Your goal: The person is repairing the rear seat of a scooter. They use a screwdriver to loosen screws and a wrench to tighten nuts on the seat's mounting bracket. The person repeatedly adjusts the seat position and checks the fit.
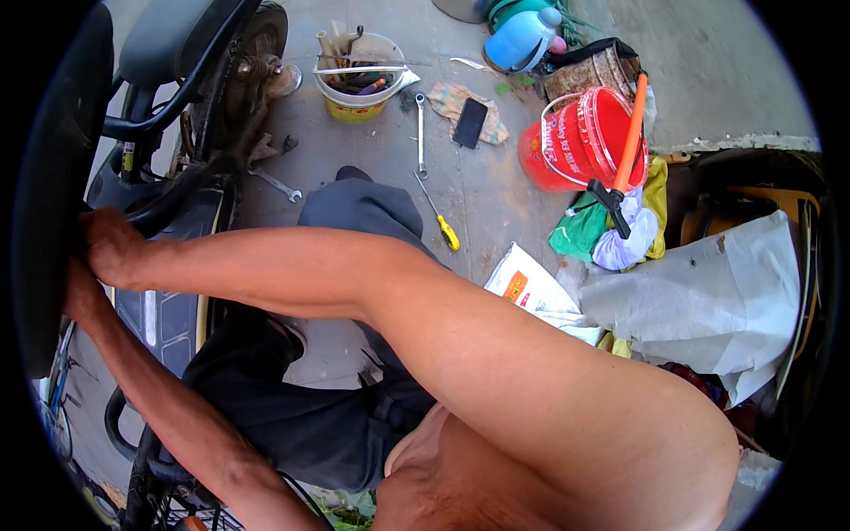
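Both my arms reach to the left edge, to an electric scooter or bike with a black seat. My right hand is bent at the wrist against the underside of this seat, its fingers hidden. Just below it, my left hand goes in beside the same seat, and its fingers do not show either. What they touch there cannot be made out. Under my forearms lies the scooter's dark footboard. An open-end wrench rests on the floor beside the frame.
Ahead stand a tool bucket, a combination wrench, a yellow-handled screwdriver and a phone on a cloth. Farther right are a red bucket, an orange-handled tool, a blue jug and a white sack.
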`<state>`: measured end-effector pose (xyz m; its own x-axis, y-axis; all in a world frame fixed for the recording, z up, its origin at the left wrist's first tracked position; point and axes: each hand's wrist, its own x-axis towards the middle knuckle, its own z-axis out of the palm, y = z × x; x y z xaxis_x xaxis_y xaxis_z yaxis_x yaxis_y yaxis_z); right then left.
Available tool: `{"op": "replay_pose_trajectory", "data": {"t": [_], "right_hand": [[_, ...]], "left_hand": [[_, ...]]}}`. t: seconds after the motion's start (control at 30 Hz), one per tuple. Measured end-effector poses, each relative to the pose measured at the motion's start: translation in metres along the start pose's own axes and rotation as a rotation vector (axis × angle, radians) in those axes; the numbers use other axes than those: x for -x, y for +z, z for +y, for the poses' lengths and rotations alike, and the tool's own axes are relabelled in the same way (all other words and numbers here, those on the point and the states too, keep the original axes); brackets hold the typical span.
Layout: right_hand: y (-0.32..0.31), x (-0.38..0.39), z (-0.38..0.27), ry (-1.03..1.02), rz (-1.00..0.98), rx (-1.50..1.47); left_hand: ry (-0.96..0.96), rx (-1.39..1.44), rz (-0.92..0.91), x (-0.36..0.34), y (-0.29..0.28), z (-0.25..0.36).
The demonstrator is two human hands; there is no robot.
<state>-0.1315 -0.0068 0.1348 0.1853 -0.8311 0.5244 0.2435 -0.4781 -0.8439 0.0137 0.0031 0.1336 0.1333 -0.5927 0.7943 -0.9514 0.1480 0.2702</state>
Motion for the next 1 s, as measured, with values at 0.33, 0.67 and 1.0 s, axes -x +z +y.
{"op": "replay_pose_trajectory", "data": {"t": [0.33,0.67,1.0], "right_hand": [[-0.033,0.001,-0.011,-0.037,0.001,0.104],[-0.067,-0.004,-0.028,0.062,-0.003,0.320],[-0.065,0.003,-0.031,0.110,-0.042,0.421]], "left_hand": [[0.120,-0.113,0.041,-0.008,-0.003,-0.004],[0.082,-0.149,0.087,-0.006,-0.002,0.009],[0.101,-0.263,0.103,0.009,0.004,-0.003]]}}
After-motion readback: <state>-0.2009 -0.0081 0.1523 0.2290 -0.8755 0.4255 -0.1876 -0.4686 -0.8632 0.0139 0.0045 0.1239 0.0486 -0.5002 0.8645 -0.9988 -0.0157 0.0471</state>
